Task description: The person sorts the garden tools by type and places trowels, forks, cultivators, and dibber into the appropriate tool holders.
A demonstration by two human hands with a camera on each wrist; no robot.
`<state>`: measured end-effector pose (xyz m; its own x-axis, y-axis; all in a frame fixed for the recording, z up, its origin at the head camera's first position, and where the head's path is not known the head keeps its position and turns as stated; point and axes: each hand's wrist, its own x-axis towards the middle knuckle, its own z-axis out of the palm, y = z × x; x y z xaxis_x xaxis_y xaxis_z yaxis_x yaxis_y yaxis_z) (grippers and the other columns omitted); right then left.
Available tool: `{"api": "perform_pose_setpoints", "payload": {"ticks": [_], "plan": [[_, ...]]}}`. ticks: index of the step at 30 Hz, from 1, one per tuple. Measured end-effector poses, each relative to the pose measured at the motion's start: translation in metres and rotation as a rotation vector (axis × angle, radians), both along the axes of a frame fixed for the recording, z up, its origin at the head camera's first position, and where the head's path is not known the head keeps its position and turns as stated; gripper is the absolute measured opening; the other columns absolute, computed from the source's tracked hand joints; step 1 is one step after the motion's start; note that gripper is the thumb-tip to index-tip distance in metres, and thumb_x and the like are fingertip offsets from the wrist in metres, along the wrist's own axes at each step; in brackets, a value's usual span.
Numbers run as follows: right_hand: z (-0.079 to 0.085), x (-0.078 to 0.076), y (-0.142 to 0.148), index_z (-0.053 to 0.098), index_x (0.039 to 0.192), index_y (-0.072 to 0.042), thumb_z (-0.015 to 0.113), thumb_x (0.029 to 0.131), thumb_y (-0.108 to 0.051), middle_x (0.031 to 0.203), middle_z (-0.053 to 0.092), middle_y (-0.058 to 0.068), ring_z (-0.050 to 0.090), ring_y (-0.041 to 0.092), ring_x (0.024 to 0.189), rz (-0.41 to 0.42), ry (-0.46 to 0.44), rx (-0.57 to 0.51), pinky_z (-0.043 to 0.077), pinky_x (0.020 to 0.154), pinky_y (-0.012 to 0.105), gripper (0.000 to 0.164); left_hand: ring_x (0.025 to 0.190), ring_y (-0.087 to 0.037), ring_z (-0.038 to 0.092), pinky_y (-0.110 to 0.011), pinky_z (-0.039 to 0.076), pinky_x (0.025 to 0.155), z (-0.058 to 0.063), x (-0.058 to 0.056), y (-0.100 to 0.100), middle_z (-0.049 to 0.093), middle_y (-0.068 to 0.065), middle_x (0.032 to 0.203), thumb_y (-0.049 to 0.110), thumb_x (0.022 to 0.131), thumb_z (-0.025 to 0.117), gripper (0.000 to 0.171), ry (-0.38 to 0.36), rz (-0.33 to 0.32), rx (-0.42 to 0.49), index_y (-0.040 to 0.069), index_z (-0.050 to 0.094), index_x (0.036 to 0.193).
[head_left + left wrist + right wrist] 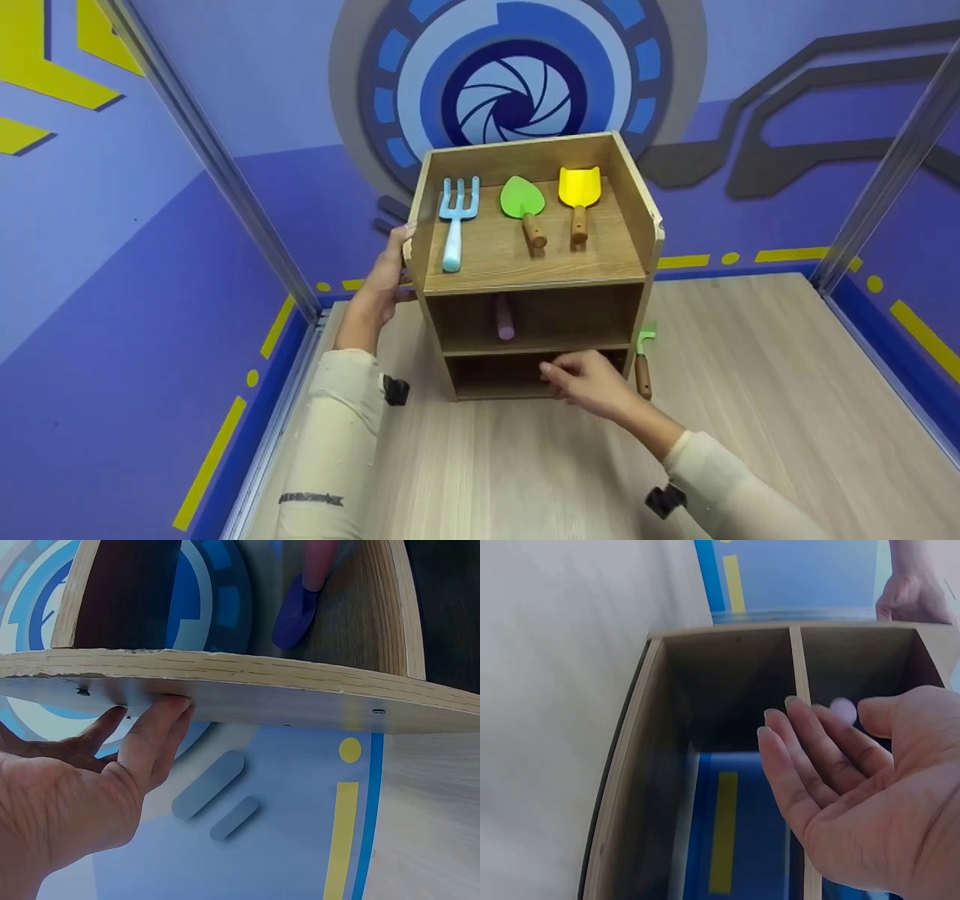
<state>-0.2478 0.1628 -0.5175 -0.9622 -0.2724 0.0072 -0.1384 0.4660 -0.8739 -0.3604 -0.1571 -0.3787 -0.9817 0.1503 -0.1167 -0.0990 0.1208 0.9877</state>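
Note:
A small wooden shelf unit (pixel 536 286) stands on the table. My left hand (pixel 382 276) presses its fingers against the outer face of the left side panel (pixel 300 701). In front of the lower compartments is my right hand (pixel 592 382), fingers loosely bent, holding nothing. On the top shelf lie a light blue toy garden fork (pixel 452 244), a green trowel with a wooden handle (pixel 522 198) and a yellow shovel (pixel 580 187). The middle compartment holds a tool with a pink handle (pixel 505 319); its purple blade (pixel 295 619) shows in the left wrist view.
A green-headed tool with a wooden handle (pixel 643 375) is on the table at the unit's right side. Blue and purple panels (pixel 292 202) wall in the back and sides. Pale wood tabletop (pixel 750 375) extends around the unit.

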Motion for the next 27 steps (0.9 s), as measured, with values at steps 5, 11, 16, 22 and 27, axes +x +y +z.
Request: {"api": "perform_pose_setpoints", "payload": {"ticks": [5, 11, 16, 22, 27], "plan": [[-0.006, 0.009, 0.033, 0.079, 0.093, -0.008, 0.065, 0.107, -0.036, 0.087, 0.079, 0.013, 0.074, 0.018, 0.08, 0.045, 0.012, 0.044, 0.062, 0.069, 0.028, 0.034, 0.13, -0.029, 0.056, -0.043, 0.054, 0.099, 0.0, 0.0, 0.0, 0.041, -0.009, 0.164, 0.069, 0.1, 0.036, 0.073, 0.007, -0.005, -0.014, 0.04, 0.032, 0.167], [-0.019, 0.017, 0.069, 0.078, 0.095, -0.005, 0.063, 0.108, -0.034, 0.088, 0.08, 0.011, 0.076, 0.024, 0.082, 0.059, -0.02, 0.047, 0.063, 0.069, 0.033, 0.035, 0.118, -0.025, 0.063, -0.037, 0.056, 0.091, 0.001, 0.0, 0.001, 0.054, -0.012, 0.145, 0.072, 0.097, 0.039, 0.077, -0.01, 0.007, -0.003, 0.024, 0.048, 0.157], [-0.034, 0.021, 0.091, 0.077, 0.108, 0.0, 0.061, 0.109, -0.035, 0.097, 0.08, 0.013, 0.077, 0.021, 0.087, -0.009, -0.138, -0.029, 0.064, 0.074, 0.035, 0.039, 0.125, -0.029, 0.059, -0.04, 0.055, 0.093, 0.0, 0.001, 0.0, 0.049, -0.01, 0.154, 0.07, 0.097, 0.039, 0.076, 0.0, 0.008, 0.005, 0.03, 0.043, 0.162], [-0.047, 0.021, 0.107, 0.074, 0.11, 0.003, 0.062, 0.109, -0.03, 0.094, 0.077, 0.011, 0.075, 0.017, 0.084, -0.169, -0.176, -0.075, 0.065, 0.075, 0.037, 0.034, 0.135, -0.032, 0.055, -0.047, 0.052, 0.104, 0.001, 0.0, 0.0, 0.043, -0.01, 0.162, 0.073, 0.095, 0.041, 0.081, -0.001, 0.008, -0.005, 0.031, 0.039, 0.164], [-0.056, 0.02, 0.116, 0.068, 0.111, 0.004, 0.064, 0.107, -0.024, 0.095, 0.076, 0.011, 0.075, 0.02, 0.084, -0.313, -0.17, -0.042, 0.063, 0.071, 0.034, 0.028, 0.138, -0.033, 0.053, -0.053, 0.049, 0.109, 0.0, 0.0, 0.001, 0.039, -0.011, 0.166, 0.072, 0.097, 0.039, 0.08, 0.005, 0.003, -0.009, 0.036, 0.033, 0.168]]}}
